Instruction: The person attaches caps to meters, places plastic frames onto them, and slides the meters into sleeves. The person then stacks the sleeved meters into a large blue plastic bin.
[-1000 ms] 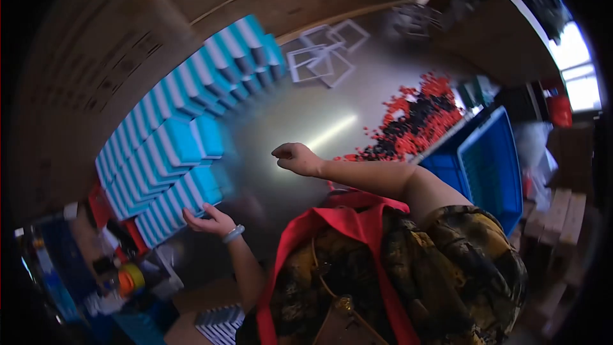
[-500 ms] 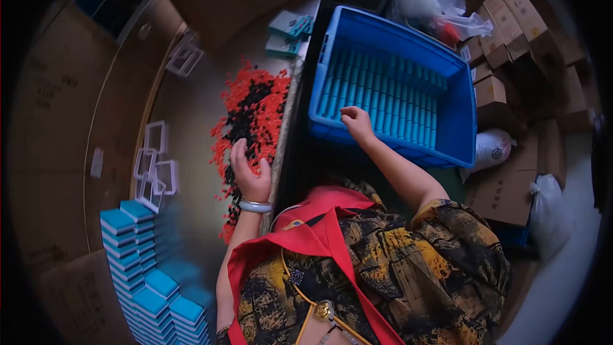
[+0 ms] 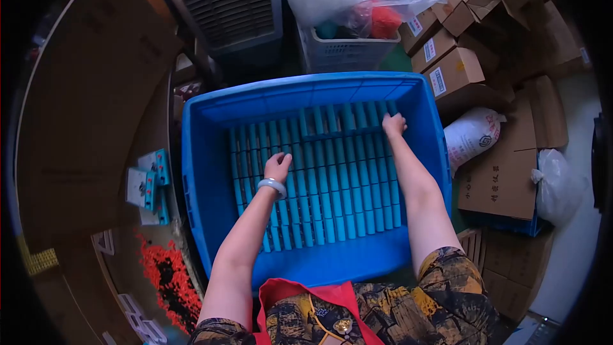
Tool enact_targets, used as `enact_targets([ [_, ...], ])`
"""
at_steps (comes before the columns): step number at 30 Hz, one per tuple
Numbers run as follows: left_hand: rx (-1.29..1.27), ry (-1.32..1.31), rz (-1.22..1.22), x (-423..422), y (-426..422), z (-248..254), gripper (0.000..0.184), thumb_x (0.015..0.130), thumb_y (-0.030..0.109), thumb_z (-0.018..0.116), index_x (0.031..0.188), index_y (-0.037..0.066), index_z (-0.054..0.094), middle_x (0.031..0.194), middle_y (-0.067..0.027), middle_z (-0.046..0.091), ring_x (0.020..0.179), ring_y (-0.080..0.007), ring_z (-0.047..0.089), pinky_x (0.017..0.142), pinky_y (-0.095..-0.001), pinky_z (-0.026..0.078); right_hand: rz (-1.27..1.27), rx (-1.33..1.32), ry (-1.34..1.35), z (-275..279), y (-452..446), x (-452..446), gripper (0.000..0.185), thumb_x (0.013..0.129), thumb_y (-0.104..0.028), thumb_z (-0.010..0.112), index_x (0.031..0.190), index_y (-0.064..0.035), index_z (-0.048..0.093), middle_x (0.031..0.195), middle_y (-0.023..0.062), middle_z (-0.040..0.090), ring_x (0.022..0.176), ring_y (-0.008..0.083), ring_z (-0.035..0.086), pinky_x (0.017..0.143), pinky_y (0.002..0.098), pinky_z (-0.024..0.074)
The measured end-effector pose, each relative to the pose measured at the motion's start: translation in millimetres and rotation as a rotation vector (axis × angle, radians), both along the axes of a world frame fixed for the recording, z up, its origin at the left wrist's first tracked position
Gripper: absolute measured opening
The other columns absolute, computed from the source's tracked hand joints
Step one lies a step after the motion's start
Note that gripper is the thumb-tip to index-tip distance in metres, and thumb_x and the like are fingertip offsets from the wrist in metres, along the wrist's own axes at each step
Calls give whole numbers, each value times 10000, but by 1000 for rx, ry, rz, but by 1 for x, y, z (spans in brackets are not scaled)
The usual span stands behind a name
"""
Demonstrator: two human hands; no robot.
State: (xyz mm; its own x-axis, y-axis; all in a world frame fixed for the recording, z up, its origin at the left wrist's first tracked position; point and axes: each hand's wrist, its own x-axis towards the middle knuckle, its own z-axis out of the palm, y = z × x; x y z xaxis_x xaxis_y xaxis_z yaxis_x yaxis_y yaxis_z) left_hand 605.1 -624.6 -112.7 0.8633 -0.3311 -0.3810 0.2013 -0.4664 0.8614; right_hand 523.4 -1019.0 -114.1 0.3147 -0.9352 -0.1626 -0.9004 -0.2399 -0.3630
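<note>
A large blue plastic bin [image 3: 311,83] lies in front of me, holding rows of slim teal boxes [image 3: 332,195] packed side by side. A shorter upper row of teal boxes [image 3: 335,120] rests on top toward the far side. My left hand [image 3: 278,167], with a pale bangle on the wrist, is over the left part of the lower rows. Its fingers are loosely bent, the thumb stands apart, and nothing shows in it. My right hand [image 3: 394,125] is at the right end of the upper row, fingers bent round the end box. Its fingertips are partly hidden.
Left of the bin, a table carries red and black small pieces [image 3: 169,281] and several teal-and-white boxes [image 3: 150,185]. Behind stand an air cooler [image 3: 230,16] and a white basket [image 3: 348,54] with plastic bags. Cardboard cartons [image 3: 456,73] and a white sack [image 3: 476,134] line the right.
My view has turned from the table to the bin. My left hand has left the red and black pieces and come over the boxes. My right hand has reached farther into the bin.
</note>
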Motion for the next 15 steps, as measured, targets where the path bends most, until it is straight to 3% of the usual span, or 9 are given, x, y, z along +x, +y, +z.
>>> enact_targets([
  [1,31,3,23,13,-25,-15,511,868,374,658,1170,-36,621,1141,-195,657,1070,-296,625,940,-357,469,-10,7,20,-13,-17,7,541,812,-395,618,1186,-6,577,1226,220,568,1202,378,478,1008,482,376],
  [5,196,-29,7,49,-107,-69,752,778,414,739,1318,-42,481,1302,-239,546,1209,-356,532,1021,-380,412,-118,-11,130,-41,-28,21,629,782,-443,662,1194,12,522,1224,249,544,1171,475,454,994,497,395],
  [7,195,-8,-45,51,-129,-47,804,778,411,733,1351,-54,412,1346,-265,488,1243,-375,494,1048,-392,388,-62,76,-3,-33,-25,20,627,773,-448,681,1170,10,518,1177,255,567,1148,469,486,961,510,420],
  [8,187,-1,-90,52,-139,-30,859,778,407,727,1383,-67,343,1390,-291,430,1277,-394,456,1074,-405,363,-1,24,-155,-57,-36,11,615,760,-455,697,1136,2,529,1135,262,594,1101,456,540,917,499,450],
  [15,332,18,-51,48,-163,4,863,702,384,781,1305,-16,311,1259,-269,528,1121,-408,573,945,-419,491,106,12,-154,-85,-71,-5,701,740,-497,703,1224,-14,548,1143,237,631,1068,418,594,877,451,478],
])
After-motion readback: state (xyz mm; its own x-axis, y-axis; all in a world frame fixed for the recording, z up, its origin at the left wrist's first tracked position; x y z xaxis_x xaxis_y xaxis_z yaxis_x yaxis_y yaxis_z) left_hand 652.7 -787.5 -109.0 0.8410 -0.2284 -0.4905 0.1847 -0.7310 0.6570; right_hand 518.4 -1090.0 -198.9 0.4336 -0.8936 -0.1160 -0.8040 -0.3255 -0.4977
